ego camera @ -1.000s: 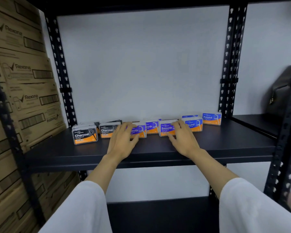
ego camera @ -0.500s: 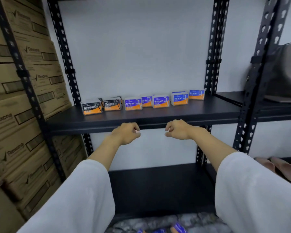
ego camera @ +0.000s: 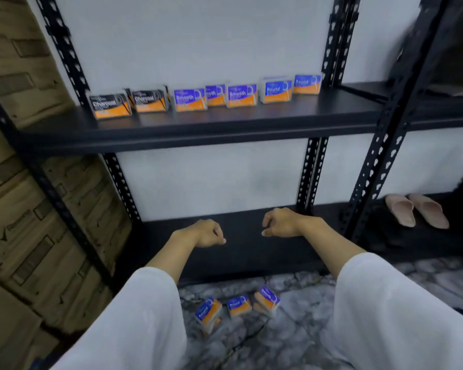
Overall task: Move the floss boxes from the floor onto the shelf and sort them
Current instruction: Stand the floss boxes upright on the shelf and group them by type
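Three blue-and-orange floss boxes lie on the marbled floor (ego camera: 292, 343): a Round box (ego camera: 208, 313), a second Round box (ego camera: 239, 305) and a tilted third box (ego camera: 267, 300). On the black shelf (ego camera: 198, 124) stands a row: Charcoal boxes (ego camera: 110, 106) at the left, Smooth boxes (ego camera: 190, 99) in the middle, Round boxes (ego camera: 275, 90) at the right. My left hand (ego camera: 206, 233) and my right hand (ego camera: 281, 222) hang in the air in front of the lower shelf, above the floor boxes, fingers loosely curled, holding nothing.
Stacked cardboard cartons (ego camera: 24, 182) fill the left side beside the rack's perforated upright (ego camera: 64, 209). A lower black shelf (ego camera: 238, 252) sits just above the floor. A pair of pink slippers (ego camera: 417, 212) lies at the lower right. A dark bag (ego camera: 455, 62) rests on the neighbouring shelf.
Both hands left the Smooth boxes on the shelf and dropped below it, fingers curling. The view tilted down, bringing the floor boxes into sight.
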